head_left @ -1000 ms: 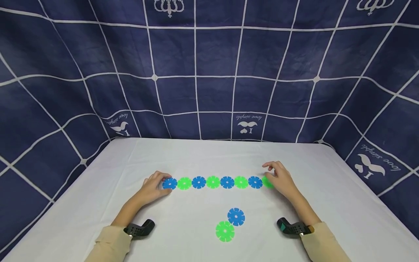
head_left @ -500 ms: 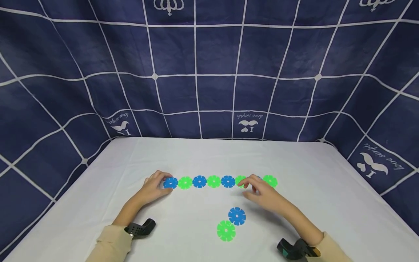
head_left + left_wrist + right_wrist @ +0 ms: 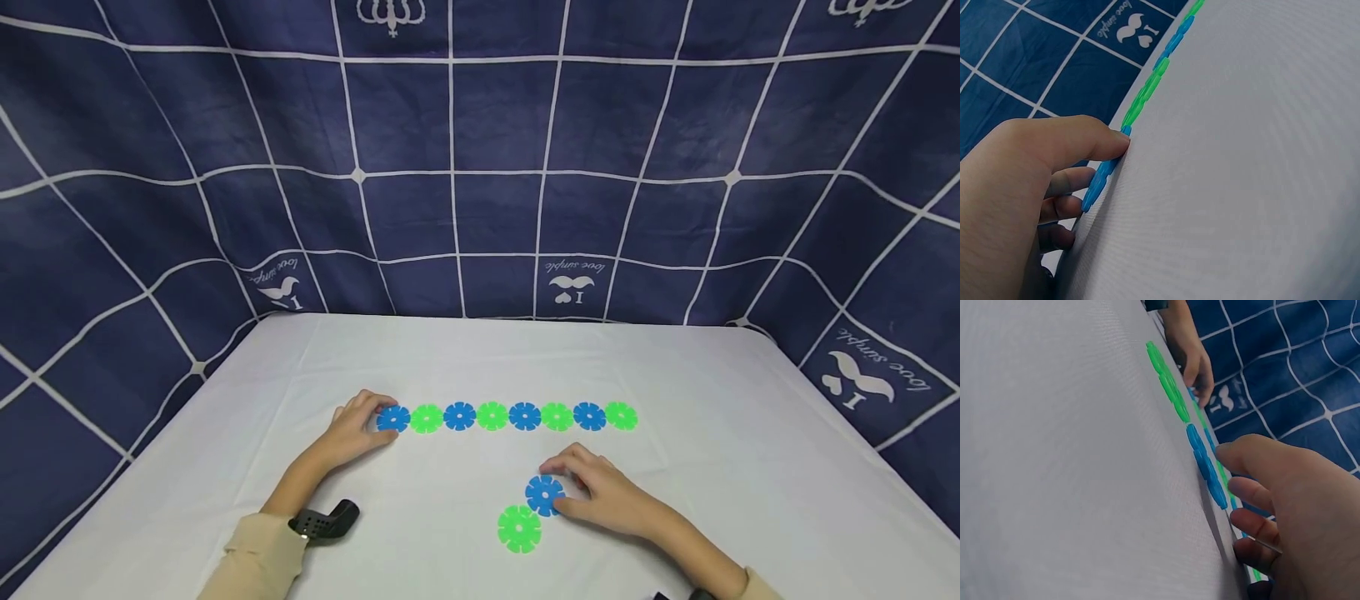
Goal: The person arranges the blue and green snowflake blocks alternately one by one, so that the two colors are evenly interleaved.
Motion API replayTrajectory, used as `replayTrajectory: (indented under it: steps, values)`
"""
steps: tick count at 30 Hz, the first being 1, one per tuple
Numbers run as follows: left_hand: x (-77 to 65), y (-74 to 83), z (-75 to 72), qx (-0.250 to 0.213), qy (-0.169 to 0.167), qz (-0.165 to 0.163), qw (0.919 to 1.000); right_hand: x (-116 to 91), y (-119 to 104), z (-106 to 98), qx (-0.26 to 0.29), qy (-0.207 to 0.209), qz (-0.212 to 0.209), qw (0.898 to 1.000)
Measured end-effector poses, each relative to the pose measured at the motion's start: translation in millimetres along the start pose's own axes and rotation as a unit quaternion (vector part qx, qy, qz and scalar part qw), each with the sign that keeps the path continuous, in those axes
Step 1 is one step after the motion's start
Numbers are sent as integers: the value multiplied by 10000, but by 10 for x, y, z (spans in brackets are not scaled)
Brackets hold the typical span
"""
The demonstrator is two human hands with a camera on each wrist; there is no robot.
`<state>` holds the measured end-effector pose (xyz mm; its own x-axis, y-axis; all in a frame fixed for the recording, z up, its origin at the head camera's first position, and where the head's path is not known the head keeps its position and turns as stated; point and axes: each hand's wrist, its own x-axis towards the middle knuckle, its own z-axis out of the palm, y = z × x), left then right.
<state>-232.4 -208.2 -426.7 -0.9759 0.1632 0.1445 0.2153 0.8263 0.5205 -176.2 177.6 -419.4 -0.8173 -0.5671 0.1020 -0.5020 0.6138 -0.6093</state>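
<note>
My left hand (image 3: pixel 358 429) holds the blue notched plastic disc (image 3: pixel 393 419) at the left end of a row, thumb at its near edge and fingers at its far edge. The left wrist view shows the thumb (image 3: pixel 1100 139) against that disc. My right hand (image 3: pixel 603 492) is at a loose blue disc (image 3: pixel 544 495), thumb and fingers spread about its right and far edges. In the right wrist view the right fingers (image 3: pixel 1254 494) curve beside this disc with no clear grip. A loose green disc (image 3: pixel 519 529) lies flat, touching or almost touching the loose blue one.
Several blue and green discs, such as the green disc (image 3: pixel 492 416), form a straight alternating row across the white tablecloth (image 3: pixel 420 508). A dark blue checked curtain (image 3: pixel 495 217) hangs behind the table. A black wrist camera (image 3: pixel 326 521) sits on the left wrist.
My right hand has left the green disc at the row's right end, passed back over the row, and come down at the loose blue disc. My left hand has stayed in place.
</note>
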Motion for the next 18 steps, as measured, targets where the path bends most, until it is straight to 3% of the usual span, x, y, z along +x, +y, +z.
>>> replayTrajectory:
  steps: [8, 18]
  values:
    - [0, -20, -14, 52, 34, 136, 9999, 10, 43, 39, -444, 37, -171, 9989]
    - [4, 2, 3, -17, -20, 60, 10000, -20, 50, 26, -188, -1, -26, 9998]
